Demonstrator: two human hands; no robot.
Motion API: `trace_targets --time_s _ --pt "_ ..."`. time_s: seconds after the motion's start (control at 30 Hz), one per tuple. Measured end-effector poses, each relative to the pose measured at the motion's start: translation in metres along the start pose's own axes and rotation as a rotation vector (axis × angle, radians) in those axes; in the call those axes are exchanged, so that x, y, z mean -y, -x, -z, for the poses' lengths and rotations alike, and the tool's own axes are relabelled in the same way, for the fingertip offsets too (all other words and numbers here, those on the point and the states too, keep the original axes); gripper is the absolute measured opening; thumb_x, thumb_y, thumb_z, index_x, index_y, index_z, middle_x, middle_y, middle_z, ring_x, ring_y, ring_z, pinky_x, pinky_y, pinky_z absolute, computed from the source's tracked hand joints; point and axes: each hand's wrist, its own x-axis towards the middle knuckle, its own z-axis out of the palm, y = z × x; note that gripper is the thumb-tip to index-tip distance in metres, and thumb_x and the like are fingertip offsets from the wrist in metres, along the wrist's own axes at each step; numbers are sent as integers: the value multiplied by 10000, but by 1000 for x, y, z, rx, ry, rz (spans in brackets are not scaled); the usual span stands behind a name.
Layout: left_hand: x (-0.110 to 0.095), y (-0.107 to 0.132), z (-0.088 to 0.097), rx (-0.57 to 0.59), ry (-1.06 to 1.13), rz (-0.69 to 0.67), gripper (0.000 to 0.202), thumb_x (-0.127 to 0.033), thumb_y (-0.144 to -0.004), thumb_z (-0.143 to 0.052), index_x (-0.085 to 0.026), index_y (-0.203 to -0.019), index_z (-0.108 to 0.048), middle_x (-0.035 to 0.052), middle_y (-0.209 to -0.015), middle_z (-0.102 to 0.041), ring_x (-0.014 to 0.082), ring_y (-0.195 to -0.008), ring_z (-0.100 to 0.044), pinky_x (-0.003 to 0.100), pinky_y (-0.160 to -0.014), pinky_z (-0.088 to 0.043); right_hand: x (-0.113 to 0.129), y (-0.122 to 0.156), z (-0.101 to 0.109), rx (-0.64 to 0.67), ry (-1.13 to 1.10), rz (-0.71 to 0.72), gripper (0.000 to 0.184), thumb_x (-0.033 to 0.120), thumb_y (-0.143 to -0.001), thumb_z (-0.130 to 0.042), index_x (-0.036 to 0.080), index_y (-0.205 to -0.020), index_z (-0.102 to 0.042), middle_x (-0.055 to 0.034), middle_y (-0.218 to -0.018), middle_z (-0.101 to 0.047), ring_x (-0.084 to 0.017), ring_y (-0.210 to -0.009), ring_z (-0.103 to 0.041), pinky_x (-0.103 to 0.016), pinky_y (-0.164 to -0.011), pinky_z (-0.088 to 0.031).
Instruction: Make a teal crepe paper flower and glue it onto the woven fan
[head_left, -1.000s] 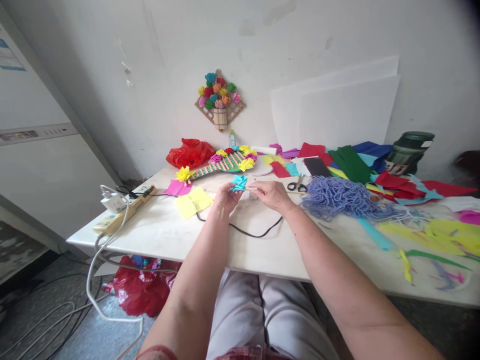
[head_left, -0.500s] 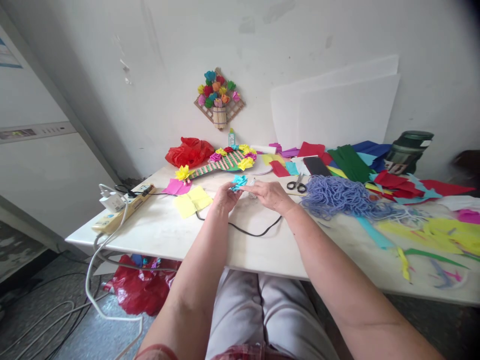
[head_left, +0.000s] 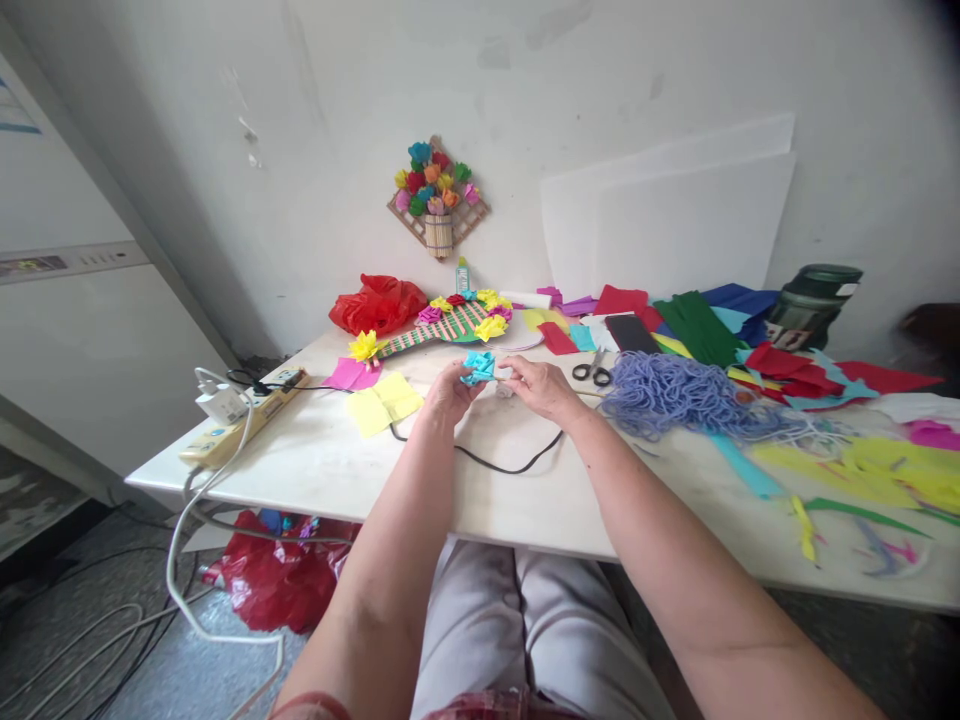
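Observation:
My left hand [head_left: 448, 393] is closed on a small turquoise paper flower [head_left: 478, 366], held just above the white table [head_left: 322, 465]. My right hand [head_left: 541, 387] is beside it, fingers pinched at the flower's right side on a small pale object I cannot make out. A black cable [head_left: 510, 464] runs on the table under both hands. Yellow paper squares [head_left: 385, 403] and a pink sheet [head_left: 352, 375] lie left of my left hand.
A woven fan-shaped piece with paper flowers [head_left: 457, 321] and a red bag [head_left: 377, 303] lie beyond the hands. Scissors [head_left: 592, 371], lilac yarn [head_left: 675, 392] and coloured paper scraps [head_left: 750, 340] fill the right. A power strip [head_left: 240, 425] sits at the left edge.
Both hands stay at the turquoise flower with only slight finger shifts. The view has drifted a little.

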Motion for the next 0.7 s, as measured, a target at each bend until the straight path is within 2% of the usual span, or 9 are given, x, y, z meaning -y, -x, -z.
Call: trace_targets --time_s 0.13,0.3,0.7 --pt "0 0 1 33 -34 -12 168 -39 -636 -594 -150 -759 -568 -1 -665 -621 104 -575 -595 234 -597 -552 -4 -1 -4 -51 -25 -15 230 227 -824 -601 242 -1044 -666 -14 -843 -735 -177 -753 -657 -256 -674 -431" --pt "-1 1 1 14 -44 -10 185 -40 -626 -601 -157 -762 -555 -2 -681 -626 110 -600 -603 255 -643 -562 -5 -1 -4 -98 -21 -37 123 270 -809 -628 228 -897 -704 -18 -772 -727 -164 -684 -628 -249 -633 -405" --pt "-2 1 2 33 -63 11 168 -67 -631 -589 -147 -776 -561 28 -716 -658 135 -626 -638 291 -703 -572 -5 -1 2 -100 -20 -84 133 287 -803 -615 241 -847 -733 -11 -781 -736 -169 -703 -625 -256 -632 -379"
